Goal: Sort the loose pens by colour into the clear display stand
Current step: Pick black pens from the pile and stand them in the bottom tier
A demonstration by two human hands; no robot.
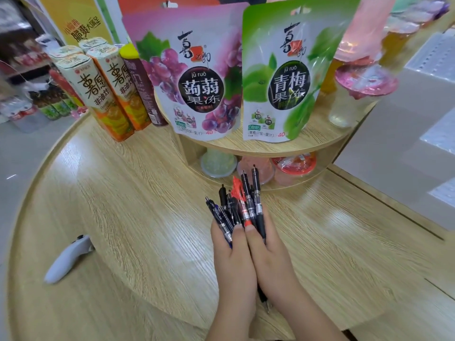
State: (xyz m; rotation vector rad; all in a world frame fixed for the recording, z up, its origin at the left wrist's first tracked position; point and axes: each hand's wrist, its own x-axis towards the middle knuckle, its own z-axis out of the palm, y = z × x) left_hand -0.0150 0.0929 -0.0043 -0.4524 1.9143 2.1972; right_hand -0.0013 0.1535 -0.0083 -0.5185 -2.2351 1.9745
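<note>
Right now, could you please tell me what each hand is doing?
The left hand grips the bundle of pens.
The right hand grips the same bundle, pressed against the left.

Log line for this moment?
left hand: grips pens | right hand: grips pens | pens: mixed red, black, blue bundle | display stand: not in view

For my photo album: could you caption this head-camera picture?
Left hand and right hand clasp a bundle of black, blue and red pens over a wooden table.
</note>
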